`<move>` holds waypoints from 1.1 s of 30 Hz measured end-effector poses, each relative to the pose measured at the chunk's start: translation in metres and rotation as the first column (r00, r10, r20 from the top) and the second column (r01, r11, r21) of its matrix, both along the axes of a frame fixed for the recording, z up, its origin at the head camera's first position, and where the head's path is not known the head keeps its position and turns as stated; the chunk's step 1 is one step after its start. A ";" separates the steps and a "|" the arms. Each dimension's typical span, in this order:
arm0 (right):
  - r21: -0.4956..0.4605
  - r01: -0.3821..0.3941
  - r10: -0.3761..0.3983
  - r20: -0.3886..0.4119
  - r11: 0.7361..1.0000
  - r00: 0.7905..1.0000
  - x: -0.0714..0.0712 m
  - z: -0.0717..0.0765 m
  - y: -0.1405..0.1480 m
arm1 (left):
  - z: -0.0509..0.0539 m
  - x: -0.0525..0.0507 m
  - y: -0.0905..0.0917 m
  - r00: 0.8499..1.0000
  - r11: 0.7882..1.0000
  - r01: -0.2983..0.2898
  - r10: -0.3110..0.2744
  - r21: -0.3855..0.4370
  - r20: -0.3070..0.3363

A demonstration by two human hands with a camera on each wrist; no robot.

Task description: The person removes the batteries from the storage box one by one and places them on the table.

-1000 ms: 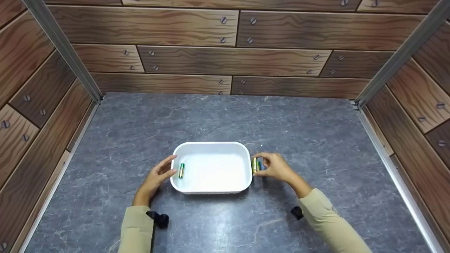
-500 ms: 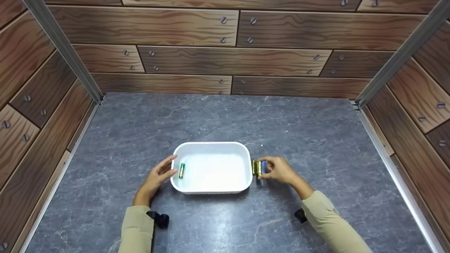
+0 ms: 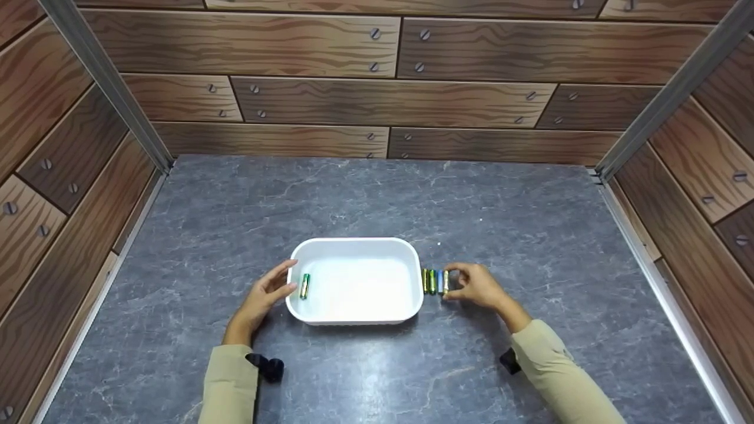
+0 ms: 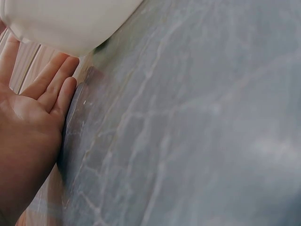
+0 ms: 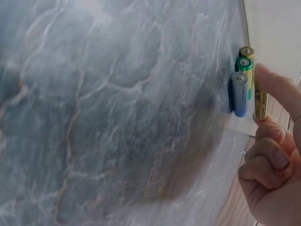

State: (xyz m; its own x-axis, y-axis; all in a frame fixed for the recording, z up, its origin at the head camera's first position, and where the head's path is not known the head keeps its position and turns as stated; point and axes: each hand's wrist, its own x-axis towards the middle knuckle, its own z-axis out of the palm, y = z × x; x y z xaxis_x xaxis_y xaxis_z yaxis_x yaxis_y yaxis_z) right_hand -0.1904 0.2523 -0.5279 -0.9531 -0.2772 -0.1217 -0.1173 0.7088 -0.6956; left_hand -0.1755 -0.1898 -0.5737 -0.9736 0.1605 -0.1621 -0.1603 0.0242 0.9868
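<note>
A white tray point(image 3: 359, 288) lies on the table with one green-and-gold battery point(image 3: 304, 287) inside, near its left wall. At the tray's left end my left hand point(image 3: 259, 300) rests its fingertips and thumb on the rim; the left wrist view shows its fingers fairly straight against the wall. To the right of the tray, my right hand point(image 3: 476, 287) pinches a gold battery point(image 5: 261, 101) end to end between thumb and index finger. Beside it stand in a row a blue battery point(image 5: 240, 94), a green battery point(image 5: 244, 63) and another gold battery point(image 5: 247, 52), closest to the tray.
The grey marbled table point(image 3: 365, 194) extends around the tray. Wood-patterned walls point(image 3: 389, 100) with metal corner posts enclose it at the back and sides. A dark camera point(image 3: 271, 370) sits at the left wrist, and another camera point(image 3: 510, 361) at the right.
My right hand has moved right, away from the tray, carrying the gold battery past the green and blue ones to the row's right end. The left hand and tray have stayed put.
</note>
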 end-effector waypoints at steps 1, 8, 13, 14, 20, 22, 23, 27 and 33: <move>0.005 0.007 -0.007 0.002 1.000 1.000 0.000 -0.001 0.001 | -0.001 0.000 0.000 1.000 1.000 -0.002 0.002 0.001 0.002; 0.030 0.019 -0.019 -0.008 0.999 1.000 -0.004 -0.007 0.005 | -0.001 0.000 -0.001 1.000 1.000 -0.003 0.003 0.005 0.001; 0.036 0.025 -0.025 -0.002 0.999 1.000 -0.006 -0.009 0.007 | 0.000 0.001 -0.001 1.000 1.000 0.000 0.000 -0.004 0.004; 0.038 0.026 -0.026 0.002 0.999 1.000 -0.007 -0.009 0.007 | 0.001 0.001 -0.001 1.000 1.000 0.003 -0.003 -0.009 0.004; 0.057 0.029 -0.031 0.024 0.998 0.999 -0.009 -0.011 0.007 | 0.003 0.002 0.000 1.000 1.000 0.012 -0.012 -0.024 0.004; 0.064 0.023 -0.024 0.019 0.998 1.000 -0.009 -0.011 0.007 | 0.003 0.002 0.000 1.000 1.000 0.010 -0.010 -0.022 0.005; 0.066 0.016 -0.017 0.014 0.998 1.000 -0.009 -0.011 0.007 | 0.003 0.002 0.000 1.000 1.000 0.012 -0.011 -0.021 0.005; 0.064 0.018 -0.019 0.016 0.998 1.000 -0.009 -0.012 0.006 | 0.003 0.001 0.000 1.000 1.000 0.013 -0.013 -0.017 0.003; 0.033 0.032 -0.034 0.050 0.999 0.998 -0.010 -0.009 0.006 | 0.003 0.001 0.000 1.000 1.000 0.009 -0.009 -0.024 0.004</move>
